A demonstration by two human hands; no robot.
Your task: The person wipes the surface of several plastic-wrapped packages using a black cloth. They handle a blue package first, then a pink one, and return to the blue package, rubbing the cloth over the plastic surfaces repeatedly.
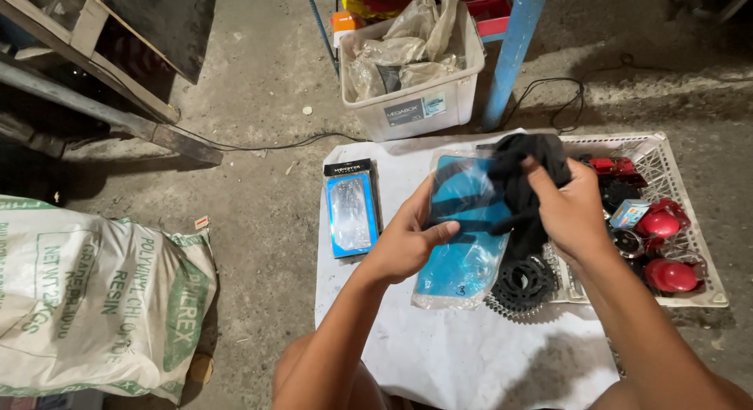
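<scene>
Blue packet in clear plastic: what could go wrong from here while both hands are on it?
1. The left hand holds the blue packet only at its edge, so the slick wrap might slip.
2. The black cloth in the right hand hangs over the toothed sprocket and could snag.
3. The white basket of red parts sits close to the right forearm; a wide move might knock it.
</scene>
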